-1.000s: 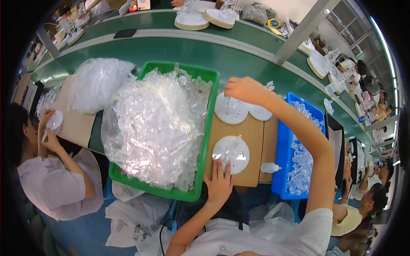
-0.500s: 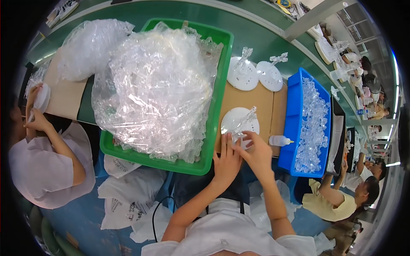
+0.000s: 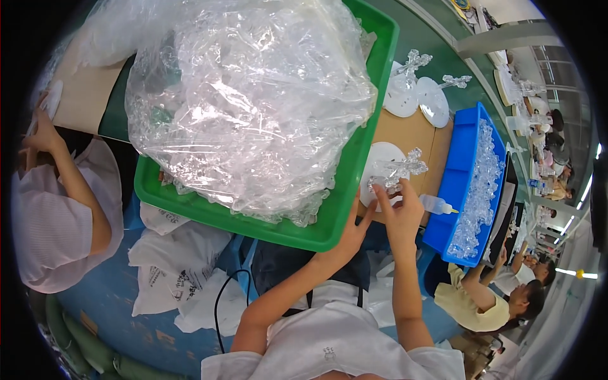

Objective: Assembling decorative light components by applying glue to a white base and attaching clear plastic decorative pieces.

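Note:
A white disc [image 3: 382, 158] with small holes lies on brown cardboard in front of me. Over it is a clear, faceted plastic piece [image 3: 405, 167] with a knobbed, branching end. My right hand [image 3: 401, 212] has thumb and forefinger closed on the near end of this piece. At the disc's near-left edge, my left hand [image 3: 347, 237] has its thumb and a finger apart; the green crate's rim hides part of it. A small translucent squeeze bottle [image 3: 437, 204] with a yellowish tip lies just right of my right hand.
The green crate [image 3: 266, 235] at left holds a large bag of clear pieces [image 3: 247, 120]. A blue bin [image 3: 443, 183] of clear pieces stands at right. Two white discs with clear pieces, one a disc [image 3: 433, 104], sit farther back. A co-worker [image 3: 63, 209] sits at left, others at right.
The whole view has shifted, with the crate now larger and higher. My left hand's fingers have spread and drawn to the disc's edge; my right hand stays at the clear piece.

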Available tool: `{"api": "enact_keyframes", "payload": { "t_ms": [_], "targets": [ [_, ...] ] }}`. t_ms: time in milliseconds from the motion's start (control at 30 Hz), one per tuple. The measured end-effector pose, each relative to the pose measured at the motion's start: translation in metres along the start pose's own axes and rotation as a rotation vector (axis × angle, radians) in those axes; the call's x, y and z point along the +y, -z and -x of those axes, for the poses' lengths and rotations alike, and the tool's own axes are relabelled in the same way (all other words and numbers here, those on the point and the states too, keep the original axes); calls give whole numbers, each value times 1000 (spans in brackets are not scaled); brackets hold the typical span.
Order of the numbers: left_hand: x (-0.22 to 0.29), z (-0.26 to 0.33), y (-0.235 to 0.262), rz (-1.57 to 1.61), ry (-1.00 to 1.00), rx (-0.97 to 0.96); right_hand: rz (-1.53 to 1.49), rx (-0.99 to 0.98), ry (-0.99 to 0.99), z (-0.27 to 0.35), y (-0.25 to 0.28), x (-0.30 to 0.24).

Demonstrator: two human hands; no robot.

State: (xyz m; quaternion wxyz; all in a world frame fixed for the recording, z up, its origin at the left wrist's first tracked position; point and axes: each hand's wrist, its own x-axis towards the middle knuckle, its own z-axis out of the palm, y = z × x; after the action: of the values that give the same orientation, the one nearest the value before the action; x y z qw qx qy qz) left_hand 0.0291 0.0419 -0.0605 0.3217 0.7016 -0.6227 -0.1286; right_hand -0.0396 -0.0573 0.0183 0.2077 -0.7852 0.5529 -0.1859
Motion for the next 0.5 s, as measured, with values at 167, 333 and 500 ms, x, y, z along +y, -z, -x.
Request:
{"api": "enact_keyframes", "payload": {
  "t_ms": [167, 333, 500],
  "targets": [
    [0, 8, 4, -1, -28, -31, -579, -83, -316, 5, -1, 32],
    [-1, 14, -1, -37, -30, -22, -692, -98, -427, 7, 3, 39],
    [-2, 14, 0, -55, -55, 15, -688, -67, -418, 9, -2, 30]
  ]
}}
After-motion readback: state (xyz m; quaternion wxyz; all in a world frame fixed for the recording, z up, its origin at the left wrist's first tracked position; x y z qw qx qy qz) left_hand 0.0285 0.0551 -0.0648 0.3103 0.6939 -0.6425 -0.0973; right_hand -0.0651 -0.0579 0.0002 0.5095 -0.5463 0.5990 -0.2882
